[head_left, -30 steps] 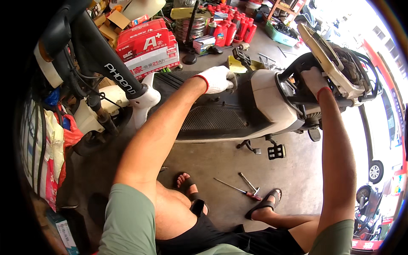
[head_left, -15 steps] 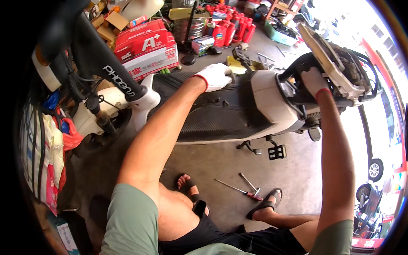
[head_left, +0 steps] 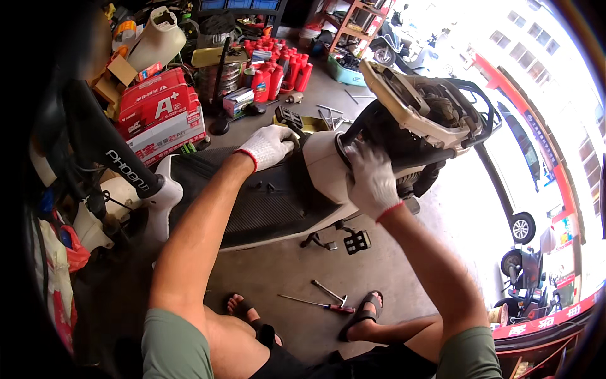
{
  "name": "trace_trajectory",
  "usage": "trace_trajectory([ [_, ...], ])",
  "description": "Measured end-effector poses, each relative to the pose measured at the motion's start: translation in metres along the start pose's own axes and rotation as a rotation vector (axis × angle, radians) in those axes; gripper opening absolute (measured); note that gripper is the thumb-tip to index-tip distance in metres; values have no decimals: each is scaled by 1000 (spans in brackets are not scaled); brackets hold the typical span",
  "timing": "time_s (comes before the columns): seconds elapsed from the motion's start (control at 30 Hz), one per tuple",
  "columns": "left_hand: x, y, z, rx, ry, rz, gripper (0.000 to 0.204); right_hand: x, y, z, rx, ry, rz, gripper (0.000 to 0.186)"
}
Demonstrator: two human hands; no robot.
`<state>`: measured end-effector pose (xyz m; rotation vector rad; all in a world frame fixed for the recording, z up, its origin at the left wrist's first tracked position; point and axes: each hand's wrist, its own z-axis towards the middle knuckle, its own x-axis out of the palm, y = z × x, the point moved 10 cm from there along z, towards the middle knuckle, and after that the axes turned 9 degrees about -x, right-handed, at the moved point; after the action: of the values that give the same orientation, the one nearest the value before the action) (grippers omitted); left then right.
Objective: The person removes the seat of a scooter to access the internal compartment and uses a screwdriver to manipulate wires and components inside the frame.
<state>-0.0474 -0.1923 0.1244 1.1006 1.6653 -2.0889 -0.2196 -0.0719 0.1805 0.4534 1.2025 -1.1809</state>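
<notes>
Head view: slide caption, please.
Gloved left hand and right hand at a scooter, red-handled screwdriver on the floor.

I see white on the left glove (head_left: 270,147) and right glove (head_left: 376,182), with red cuffs (head_left: 389,212). The sleeves (head_left: 175,344) come through as sage green, the shorts (head_left: 394,359) black. On my feed the footboard (head_left: 268,210) is black with fine ribbed stripes, the panel (head_left: 323,169) creamy white, the carton (head_left: 158,106) red over white, the bottles (head_left: 261,86) red, the tub (head_left: 345,73) pale aqua, the screwdriver's handle (head_left: 341,309) dark red.
</notes>
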Motion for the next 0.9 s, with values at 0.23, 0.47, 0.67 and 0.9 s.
trace_trajectory([
  [0.23,10,-14,11,65,-44,-29,26,-28,5,-90,-20,137,195,40],
  [0.47,22,-40,16,56,-105,-57,27,-51,-81,-198,197,436,250,22],
  [0.67,37,-96,14,186,-217,-46,35,-42,-128,-277,521,364,529,22],
  [0.9,93,-160,3,259,-42,270,37,-25,-124,-321,730,491,924,29],
])
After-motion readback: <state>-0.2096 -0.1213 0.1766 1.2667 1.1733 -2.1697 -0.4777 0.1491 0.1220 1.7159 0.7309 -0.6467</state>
